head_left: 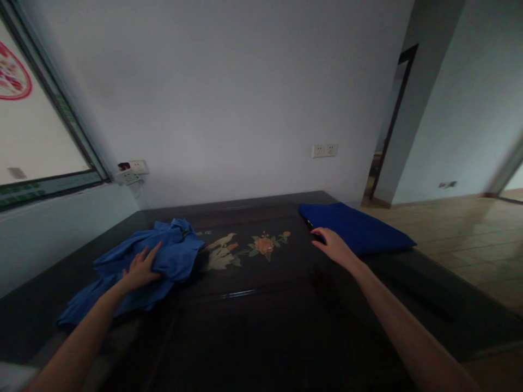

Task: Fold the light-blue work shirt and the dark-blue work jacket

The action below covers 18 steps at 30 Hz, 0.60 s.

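A crumpled medium-blue garment lies at the left of a dark, glossy surface. My left hand rests on it, fingers spread and the palm turned down. At the right lies a flat, neatly folded dark-blue cloth, apparently a garment. My right hand is at its left edge, thumb and fingers curled together around a dark part there. A small yellow-green mark shows just beyond those fingertips. What exactly the fingers pinch is partly hidden by the hand.
The dark tabletop carries a painted bird and flower pattern between the two cloths. Behind it stands a pale wall with sockets. A window is at the left, with a power strip near its corner. Tiled floor lies right.
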Tool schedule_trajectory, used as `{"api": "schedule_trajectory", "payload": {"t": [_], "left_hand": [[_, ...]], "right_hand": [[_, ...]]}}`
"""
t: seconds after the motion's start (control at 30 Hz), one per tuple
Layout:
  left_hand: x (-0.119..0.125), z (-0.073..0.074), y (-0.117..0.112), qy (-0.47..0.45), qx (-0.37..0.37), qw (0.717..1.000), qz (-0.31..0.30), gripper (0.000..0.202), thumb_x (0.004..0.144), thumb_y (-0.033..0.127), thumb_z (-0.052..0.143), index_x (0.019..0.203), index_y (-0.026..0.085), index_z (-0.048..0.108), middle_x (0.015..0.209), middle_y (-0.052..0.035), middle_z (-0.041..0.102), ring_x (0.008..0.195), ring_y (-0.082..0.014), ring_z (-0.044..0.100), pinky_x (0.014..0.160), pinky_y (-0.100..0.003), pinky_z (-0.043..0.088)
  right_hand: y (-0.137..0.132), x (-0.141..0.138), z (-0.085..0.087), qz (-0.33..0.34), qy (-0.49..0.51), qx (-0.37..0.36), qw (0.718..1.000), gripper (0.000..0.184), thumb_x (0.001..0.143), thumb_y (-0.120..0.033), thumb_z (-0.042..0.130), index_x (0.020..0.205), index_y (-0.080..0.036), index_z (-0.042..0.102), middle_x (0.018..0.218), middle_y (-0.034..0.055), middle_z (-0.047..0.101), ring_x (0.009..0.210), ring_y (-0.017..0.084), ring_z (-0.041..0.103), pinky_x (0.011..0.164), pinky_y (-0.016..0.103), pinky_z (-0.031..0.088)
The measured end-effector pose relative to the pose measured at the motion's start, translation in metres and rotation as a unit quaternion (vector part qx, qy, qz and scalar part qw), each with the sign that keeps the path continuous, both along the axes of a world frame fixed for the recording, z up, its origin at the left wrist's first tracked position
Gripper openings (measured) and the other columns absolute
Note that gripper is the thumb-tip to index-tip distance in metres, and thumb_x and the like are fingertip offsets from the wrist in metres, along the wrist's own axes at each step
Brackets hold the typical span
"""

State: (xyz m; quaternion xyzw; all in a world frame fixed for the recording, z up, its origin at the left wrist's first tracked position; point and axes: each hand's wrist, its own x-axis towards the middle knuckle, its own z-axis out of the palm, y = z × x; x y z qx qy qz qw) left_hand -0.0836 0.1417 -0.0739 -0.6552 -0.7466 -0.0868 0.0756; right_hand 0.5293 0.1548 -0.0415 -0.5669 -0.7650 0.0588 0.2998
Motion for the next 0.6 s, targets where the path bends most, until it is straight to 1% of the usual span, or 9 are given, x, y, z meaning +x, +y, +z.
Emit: {"api": "schedule_trajectory", "payload": {"t": [0.03,0.1,0.13,0.2,0.27,0.33,0.4,0.5,0.6], "left_hand": [[0.012,0.003,-0.002,0.001,-0.009,1.0,0.01,0.089,0.067,0.027,0.061,0.147,0.023,0.023,0.151,-0.0212,0.024,0.131,-0.0482,0.031,0.088,-0.068,0.038],[0.04,0.01,-0.007,0.018,-0.012,1.0,-0.011,0.084,0.07,0.024,0.059,0.147,0.027,0.024,0.156,-0.014,0.014,0.138,-0.043,0.019,0.096,-0.067,0.031],[0.054,0.012,-0.008,0.025,-0.011,0.999,-0.033,0.081,0.072,0.025,0.058,0.147,0.029,0.025,0.156,-0.0117,0.012,0.14,-0.0409,0.014,0.099,-0.067,0.028],[0.079,0.012,-0.009,0.034,-0.013,0.997,-0.07,0.071,0.079,0.032,0.054,0.145,0.031,0.029,0.156,-0.0081,0.014,0.142,-0.0377,0.009,0.102,-0.068,0.022],[0.095,0.005,-0.008,0.045,-0.013,0.995,-0.09,0.062,0.084,0.04,0.049,0.143,0.034,0.033,0.156,-0.0052,0.018,0.142,-0.0359,0.008,0.103,-0.07,0.014],[0.1,-0.008,-0.007,0.062,-0.016,0.994,-0.091,0.054,0.087,0.043,0.044,0.141,0.035,0.038,0.154,-0.0033,0.023,0.142,-0.0347,0.01,0.104,-0.07,0.008],[0.098,-0.023,-0.006,0.077,-0.013,0.994,-0.08,0.049,0.09,0.04,0.039,0.139,0.035,0.041,0.152,-0.0026,0.03,0.142,-0.0317,0.015,0.107,-0.066,0.005],[0.089,-0.039,-0.005,0.085,0.009,0.994,-0.067,0.046,0.093,0.035,0.032,0.138,0.034,0.043,0.148,-0.0017,0.037,0.141,-0.0276,0.021,0.11,-0.061,0.004],[0.082,-0.043,-0.003,0.081,0.029,0.995,-0.049,0.046,0.093,0.034,0.032,0.136,0.034,0.046,0.146,-0.0024,0.041,0.14,-0.0268,0.024,0.111,-0.06,0.006]], "right_hand": [[0.009,0.015,-0.005,-0.058,-0.031,-0.012,0.998,0.032,0.083,-0.025,0.058,0.114,-0.017,0.058,0.113,0.0129,0.061,0.108,0.025,0.056,0.093,0.038,0.042],[0.022,0.036,-0.016,-0.151,-0.072,-0.046,0.985,0.045,0.083,-0.033,0.058,0.124,-0.016,0.052,0.119,0.0175,0.058,0.113,0.03,0.053,0.093,0.041,0.04],[0.027,0.042,-0.022,-0.177,-0.089,-0.064,0.978,0.052,0.084,-0.039,0.057,0.129,-0.015,0.049,0.123,0.0191,0.056,0.115,0.031,0.052,0.094,0.043,0.039],[0.036,0.044,-0.033,-0.203,-0.124,-0.104,0.966,0.064,0.083,-0.048,0.055,0.138,-0.017,0.04,0.131,0.0205,0.05,0.12,0.035,0.047,0.096,0.049,0.037],[0.042,0.039,-0.045,-0.216,-0.161,-0.131,0.954,0.071,0.083,-0.054,0.053,0.142,-0.02,0.034,0.141,0.0205,0.041,0.127,0.039,0.039,0.098,0.056,0.032],[0.046,0.031,-0.056,-0.236,-0.19,-0.133,0.944,0.071,0.085,-0.054,0.05,0.144,-0.018,0.032,0.146,0.0215,0.035,0.132,0.041,0.033,0.101,0.059,0.027],[0.049,0.026,-0.063,-0.26,-0.204,-0.109,0.937,0.064,0.09,-0.045,0.046,0.144,-0.013,0.031,0.145,0.0234,0.036,0.133,0.037,0.033,0.103,0.055,0.026],[0.051,0.026,-0.065,-0.261,-0.214,-0.072,0.938,0.047,0.095,-0.028,0.036,0.137,-0.007,0.041,0.137,0.0242,0.046,0.127,0.032,0.044,0.1,0.046,0.033],[0.05,0.029,-0.058,-0.238,-0.22,-0.068,0.944,0.039,0.094,-0.015,0.029,0.122,-0.01,0.055,0.12,0.0209,0.06,0.109,0.028,0.058,0.087,0.039,0.042]]}}
